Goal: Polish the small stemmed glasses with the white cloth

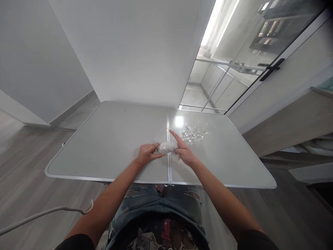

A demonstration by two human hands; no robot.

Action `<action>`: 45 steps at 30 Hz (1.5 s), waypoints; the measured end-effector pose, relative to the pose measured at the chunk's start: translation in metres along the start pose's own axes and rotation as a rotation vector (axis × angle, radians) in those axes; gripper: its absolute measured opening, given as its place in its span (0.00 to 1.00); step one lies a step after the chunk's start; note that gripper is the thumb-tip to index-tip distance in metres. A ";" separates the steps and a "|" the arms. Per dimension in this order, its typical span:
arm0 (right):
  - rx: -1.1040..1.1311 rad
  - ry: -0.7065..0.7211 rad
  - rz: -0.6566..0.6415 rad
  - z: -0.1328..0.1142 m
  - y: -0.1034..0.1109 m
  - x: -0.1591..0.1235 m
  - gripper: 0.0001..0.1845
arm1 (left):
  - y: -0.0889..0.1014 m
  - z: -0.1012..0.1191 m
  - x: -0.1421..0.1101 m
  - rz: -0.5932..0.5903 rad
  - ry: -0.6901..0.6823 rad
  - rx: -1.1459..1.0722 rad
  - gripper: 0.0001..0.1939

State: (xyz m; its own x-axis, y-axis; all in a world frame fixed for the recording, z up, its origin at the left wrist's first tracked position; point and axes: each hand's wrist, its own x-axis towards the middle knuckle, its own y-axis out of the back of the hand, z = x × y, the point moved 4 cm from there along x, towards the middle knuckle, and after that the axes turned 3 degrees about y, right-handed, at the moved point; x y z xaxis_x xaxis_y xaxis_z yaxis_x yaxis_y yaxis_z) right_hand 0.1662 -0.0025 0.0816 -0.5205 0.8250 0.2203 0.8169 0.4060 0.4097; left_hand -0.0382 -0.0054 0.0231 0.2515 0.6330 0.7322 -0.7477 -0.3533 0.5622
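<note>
A clear glass [156, 149] with soft white tissue-like wrapping [168, 147] around it lies sideways between my hands, over the table's centre seam. My left hand [148, 153] grips its bare left end, fingers curled round it. At the other end, my right hand [184, 151] holds the white wrapping with its index finger stretched out. A loose flap of the white material hangs below the right fingers. Beyond that hand, several clear stemmed glasses [194, 134] lie grouped together. Their exact shapes blur into one another.
The pale folding table [109, 139] has a metal edge and a seam down its middle. A white wall [135, 52] stands behind it. To the right are a glass door with a black handle [272, 69] and a wooden shelf [288, 118]. A white cable [47, 211] crosses the lower left.
</note>
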 end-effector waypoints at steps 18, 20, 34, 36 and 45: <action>0.125 -0.086 -0.107 0.005 0.009 -0.006 0.49 | -0.001 0.000 0.000 -0.026 -0.032 -0.018 0.27; 0.177 -0.072 -0.015 0.005 0.008 -0.006 0.52 | 0.001 -0.001 0.001 0.012 -0.004 -0.018 0.26; -0.050 0.015 -0.227 -0.007 0.009 0.008 0.47 | 0.004 0.002 0.001 -0.021 -0.064 -0.053 0.29; -0.023 -0.019 -0.202 -0.004 0.015 0.004 0.45 | 0.003 0.003 0.001 -0.021 -0.076 -0.073 0.30; 0.342 -0.170 0.114 0.023 0.012 -0.013 0.41 | 0.002 -0.002 0.002 -0.052 0.021 -0.102 0.29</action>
State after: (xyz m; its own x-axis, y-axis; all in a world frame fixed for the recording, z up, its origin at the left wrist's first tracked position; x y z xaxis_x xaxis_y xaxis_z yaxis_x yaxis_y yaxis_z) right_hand 0.1885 0.0009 0.0633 -0.3964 0.9141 0.0860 0.9177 0.3917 0.0667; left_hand -0.0402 -0.0039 0.0251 0.2793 0.6634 0.6942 -0.7931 -0.2482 0.5562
